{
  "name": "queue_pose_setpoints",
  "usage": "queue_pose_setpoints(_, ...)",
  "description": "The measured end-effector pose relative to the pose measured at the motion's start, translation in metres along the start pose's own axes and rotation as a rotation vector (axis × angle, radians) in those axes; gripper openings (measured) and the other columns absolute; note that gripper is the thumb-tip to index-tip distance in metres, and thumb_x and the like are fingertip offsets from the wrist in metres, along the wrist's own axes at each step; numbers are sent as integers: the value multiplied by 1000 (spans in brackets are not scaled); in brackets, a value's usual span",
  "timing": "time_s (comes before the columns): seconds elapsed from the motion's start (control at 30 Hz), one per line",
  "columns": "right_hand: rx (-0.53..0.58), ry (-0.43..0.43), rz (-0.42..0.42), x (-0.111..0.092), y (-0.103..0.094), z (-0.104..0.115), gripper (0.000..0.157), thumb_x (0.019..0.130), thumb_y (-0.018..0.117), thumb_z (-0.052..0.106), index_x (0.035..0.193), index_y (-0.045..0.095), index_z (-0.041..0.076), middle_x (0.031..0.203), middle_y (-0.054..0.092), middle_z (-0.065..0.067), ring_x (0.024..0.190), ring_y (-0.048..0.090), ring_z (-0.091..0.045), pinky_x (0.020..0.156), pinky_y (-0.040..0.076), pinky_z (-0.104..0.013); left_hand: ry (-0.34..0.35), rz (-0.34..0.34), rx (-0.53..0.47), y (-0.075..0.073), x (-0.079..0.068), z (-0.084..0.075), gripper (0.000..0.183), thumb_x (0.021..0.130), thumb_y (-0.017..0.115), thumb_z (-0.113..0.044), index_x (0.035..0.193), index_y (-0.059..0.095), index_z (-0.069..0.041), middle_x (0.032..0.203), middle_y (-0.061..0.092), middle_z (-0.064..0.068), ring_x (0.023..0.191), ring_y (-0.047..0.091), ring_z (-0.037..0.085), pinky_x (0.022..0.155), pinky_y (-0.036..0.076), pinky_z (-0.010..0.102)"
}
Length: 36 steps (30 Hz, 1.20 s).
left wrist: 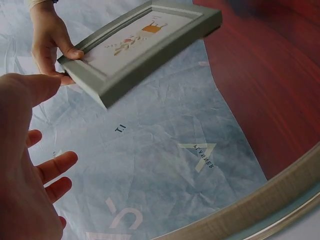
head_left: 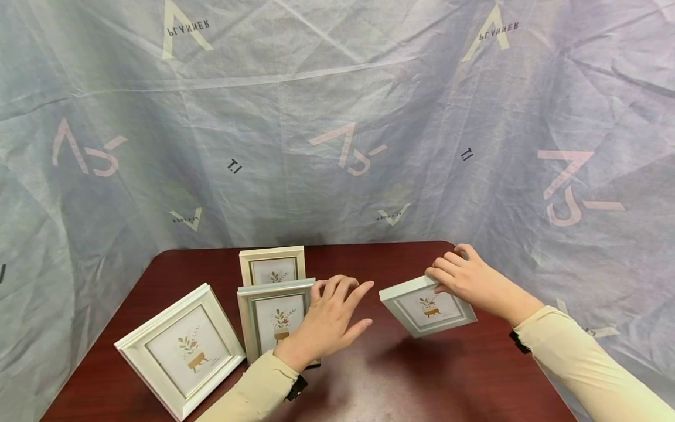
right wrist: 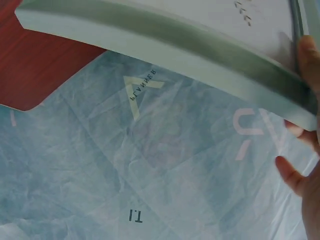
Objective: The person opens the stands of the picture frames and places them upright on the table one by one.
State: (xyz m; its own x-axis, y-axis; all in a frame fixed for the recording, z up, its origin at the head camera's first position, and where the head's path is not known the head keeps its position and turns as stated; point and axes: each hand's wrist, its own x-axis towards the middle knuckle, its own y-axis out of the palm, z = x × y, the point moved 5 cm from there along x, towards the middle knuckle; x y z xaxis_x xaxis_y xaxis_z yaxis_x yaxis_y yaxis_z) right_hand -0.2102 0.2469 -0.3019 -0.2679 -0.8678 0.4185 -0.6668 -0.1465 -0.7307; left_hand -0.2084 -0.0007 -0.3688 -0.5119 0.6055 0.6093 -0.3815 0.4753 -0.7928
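Note:
My right hand grips a pale green picture frame by its upper right corner, thumb on the front and fingers behind. The frame is tilted above the table, its shadow beneath it. In the left wrist view the same green frame shows a printed plant drawing. My left hand has its fingers spread and holds nothing. It overlaps the right side of a silver picture frame, which stands upright. A cream picture frame stands behind that one, its lower part hidden.
A white picture frame leans at an angle on the left, close to the silver one. All stand on a dark red wooden table. A grey printed cloth hangs behind the table and along its sides.

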Motion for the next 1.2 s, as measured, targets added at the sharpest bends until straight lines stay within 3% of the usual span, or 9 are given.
queue_pose_setpoints(0.17,19,20,74,-5,1,-1,34,76,70,31,104,61,15,93,52,-3,80,49,-24,77,40,-54,0,6,11,1,0,-1,62,92,66,-45,145,43,-21,123,49,3,121,41,26,91,30,50)
queue_pose_setpoints(0.27,56,35,87,-8,0,-2,42,67,83,19,103,62,19,93,52,-4,82,49,-24,77,41,-54,3,10,11,2,0,-2,62,92,66,-46,145,45,-22,123,49,3,122,41,26,92,30,50)
queue_pose_setpoints(0.33,75,39,80,-8,-1,-3,45,65,85,9,102,62,22,94,53,-4,82,49,-24,77,40,-55,4,9,11,2,0,-2,61,91,66,-46,144,46,-23,123,49,4,122,41,27,92,30,50)
queue_pose_setpoints(0.53,95,-19,53,-8,-4,-2,54,63,75,-9,102,62,25,96,54,-5,85,51,-25,78,39,-57,22,-7,21,4,-1,-4,57,91,67,-46,141,49,-27,124,49,5,121,42,27,91,30,50)
queue_pose_setpoints(0.67,42,-95,25,-5,-7,4,42,84,50,-9,103,59,28,96,53,-5,85,52,-27,78,41,-58,32,-18,18,6,-1,-4,55,91,67,-45,141,51,-27,123,50,6,120,42,26,91,30,50)
queue_pose_setpoints(0.8,1,-179,-26,-1,-11,10,50,95,23,-9,104,56,28,97,54,-5,86,54,-28,80,43,-59,38,-16,15,8,-2,-4,56,90,68,-44,141,51,-27,122,51,7,120,42,27,91,30,49)
queue_pose_setpoints(1.2,-13,-395,-217,8,-25,22,45,83,33,-16,100,53,21,97,58,-12,86,57,-34,74,46,-62,41,31,17,15,0,-6,63,88,67,-49,142,48,-22,121,50,5,117,43,25,91,31,48)
